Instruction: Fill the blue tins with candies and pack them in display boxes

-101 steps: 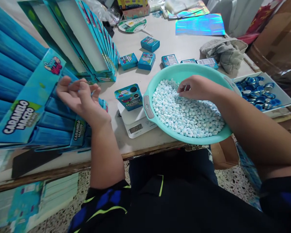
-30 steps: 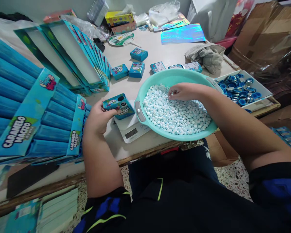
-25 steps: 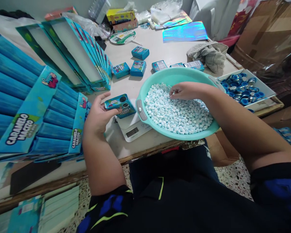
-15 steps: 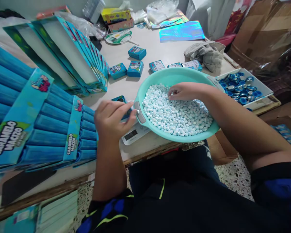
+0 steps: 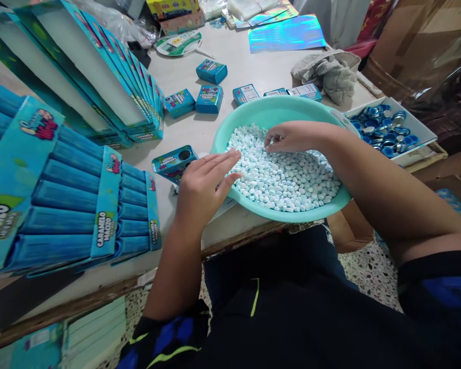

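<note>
A turquoise plastic basin (image 5: 292,110) holds a bed of small white and pale-blue candies (image 5: 288,189). My left hand (image 5: 205,187) is over the basin's left rim, its fingers stretched out and apart, with nothing visible in them. My right hand (image 5: 288,137) dips into the candies at the middle of the basin. Its fingers are curled, and whatever lies between the fingertips is hidden. Just behind my left hand lies a blue candy tin (image 5: 169,159) with a round opening. Part of a white scale (image 5: 225,207) shows below my left hand, mostly covered by the hand and basin.
Several closed blue tins (image 5: 209,99) lie behind the basin. Cardboard display trays (image 5: 107,210) of blue tubes stand at the left, near upright open display boxes (image 5: 111,77). A white box of blue caps (image 5: 392,130) is at the right, a grey cloth (image 5: 332,77) behind it.
My left hand has moved right over the basin's rim and opened; the small white candy it pinched is no longer in its fingers. My right hand stays among the candies.
</note>
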A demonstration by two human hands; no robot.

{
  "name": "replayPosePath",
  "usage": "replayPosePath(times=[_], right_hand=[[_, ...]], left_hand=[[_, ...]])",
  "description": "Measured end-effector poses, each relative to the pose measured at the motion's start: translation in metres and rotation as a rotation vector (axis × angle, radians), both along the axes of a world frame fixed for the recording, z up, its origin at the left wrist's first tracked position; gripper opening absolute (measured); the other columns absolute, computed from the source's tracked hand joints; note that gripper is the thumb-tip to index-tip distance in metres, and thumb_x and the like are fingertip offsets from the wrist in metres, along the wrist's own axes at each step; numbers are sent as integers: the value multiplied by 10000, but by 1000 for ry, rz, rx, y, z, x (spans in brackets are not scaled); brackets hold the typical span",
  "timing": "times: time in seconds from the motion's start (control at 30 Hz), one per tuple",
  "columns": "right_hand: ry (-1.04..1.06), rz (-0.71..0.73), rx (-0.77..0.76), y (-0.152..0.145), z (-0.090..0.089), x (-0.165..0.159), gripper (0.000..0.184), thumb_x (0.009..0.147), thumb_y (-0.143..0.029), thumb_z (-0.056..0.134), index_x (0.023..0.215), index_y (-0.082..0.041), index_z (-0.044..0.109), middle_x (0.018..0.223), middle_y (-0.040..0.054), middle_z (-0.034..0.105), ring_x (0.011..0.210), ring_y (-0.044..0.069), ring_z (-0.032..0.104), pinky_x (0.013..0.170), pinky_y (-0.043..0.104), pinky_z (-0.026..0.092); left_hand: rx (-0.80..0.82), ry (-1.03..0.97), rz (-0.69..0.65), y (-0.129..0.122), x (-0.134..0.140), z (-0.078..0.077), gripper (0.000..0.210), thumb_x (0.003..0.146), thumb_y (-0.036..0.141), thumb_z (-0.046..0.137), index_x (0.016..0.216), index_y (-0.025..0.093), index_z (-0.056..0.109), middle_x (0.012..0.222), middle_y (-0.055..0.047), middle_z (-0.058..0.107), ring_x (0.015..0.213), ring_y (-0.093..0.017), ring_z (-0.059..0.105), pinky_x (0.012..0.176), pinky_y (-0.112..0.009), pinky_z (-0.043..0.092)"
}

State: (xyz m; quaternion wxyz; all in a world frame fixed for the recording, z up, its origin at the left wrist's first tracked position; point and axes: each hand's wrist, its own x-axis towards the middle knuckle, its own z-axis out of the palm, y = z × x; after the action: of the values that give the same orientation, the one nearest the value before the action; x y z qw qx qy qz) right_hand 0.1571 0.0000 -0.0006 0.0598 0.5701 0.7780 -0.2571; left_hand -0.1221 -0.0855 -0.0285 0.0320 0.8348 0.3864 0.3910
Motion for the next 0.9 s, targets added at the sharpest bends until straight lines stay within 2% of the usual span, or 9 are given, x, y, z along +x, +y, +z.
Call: replayPosePath(times=[0.07,0.17,0.27,0.4,0.53,0.63,0.77,0.9], right_hand=[[5,7,10,0,-1,1,385,958,-516,633,1242,-278,739,1215,90,726,1005,294,657,721,356,435],[8,13,6,-1,-1,3,400,962,-532,628,1256,-281,732,1234,93,719,1008,298,656,731,363,443],[11,15,-9,-2,0,2,390,973,-511,618,1259,-271,730,1263,103,709,1005,303,658,749,381,454],[24,5,-12,-3,0,2,392,961,-512,639,1262,-281,736,1277,103,706,1006,310,662,763,396,463],[2,19,20,-1,-1,4,371,913,-525,707,1178,-272,765,1158,87,738,957,295,675,747,386,467],[5,29,38,1,-3,8,324,873,-521,765,1092,-284,786,1075,67,754,940,281,676,736,371,468],[9,45,43,2,-3,11,211,859,-429,778,1004,-279,808,1028,51,772,908,262,678,713,363,469],[43,89,34,0,1,12,177,852,-373,757,972,-257,818,1000,46,786,885,254,691,709,357,487]], left_hand=[[93,-33,88,3,-9,2,285,998,413,639,1198,261,771,1220,-64,781,1173,-258,712,1061,-451,554],[285,-204,361,11,-34,5,311,1020,400,591,1153,187,774,1144,-92,784,1126,-242,707,1013,-432,541],[233,-306,543,18,-55,6,363,1027,402,582,1168,119,760,1110,-121,771,1070,-222,699,885,-356,542],[121,-509,536,26,-59,5,319,1030,320,566,1102,64,743,1056,-133,765,1000,-201,716,846,-315,547],[7,-662,591,30,-54,6,190,1034,185,522,1033,84,683,1040,-93,752,973,-164,714,878,-289,545],[-70,-742,605,31,-55,7,187,1056,187,507,1070,83,661,1038,-91,740,945,-155,703,832,-268,527],[-150,-842,657,33,-57,9,232,1067,188,456,1134,73,647,1030,-99,736,915,-139,694,739,-229,498],[-183,-964,640,38,-59,8,285,1069,220,419,1187,78,637,1046,-111,733,924,-138,706,734,-223,515]])
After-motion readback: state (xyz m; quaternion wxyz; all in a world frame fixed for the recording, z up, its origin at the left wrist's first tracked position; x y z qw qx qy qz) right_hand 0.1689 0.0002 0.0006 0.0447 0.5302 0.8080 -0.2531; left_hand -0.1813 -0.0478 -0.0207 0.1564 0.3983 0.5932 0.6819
